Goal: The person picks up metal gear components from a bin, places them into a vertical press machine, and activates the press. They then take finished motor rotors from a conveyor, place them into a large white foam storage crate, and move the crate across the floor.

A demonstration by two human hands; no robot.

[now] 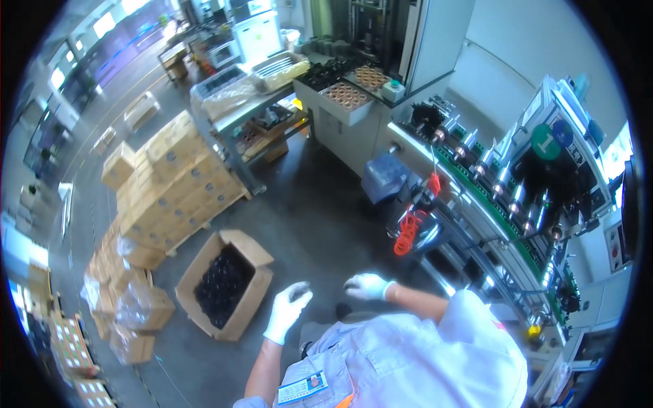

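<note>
My left hand (288,311), in a white glove, is in front of my body, just right of an open cardboard box (259,284). Its thumb stands apart from its loosely curved fingers, and a dark grey patch shows on the inner side. Black parts (223,285) fill much of the box; their exact kind is too small to make out. My right hand (368,286), also white-gloved, reaches inward over the floor with loosely bent fingers and dark fingertips. The hands are apart, and I see no distinct object in either one.
Stacked cartons (173,190) stand on a pallet at the left. A conveyor line (476,190) with metal spindles runs along the right, a coiled red air hose (406,233) hanging from its side. A white tray of copper-coloured rings (354,115) lies on a far cabinet, near a workbench (238,115).
</note>
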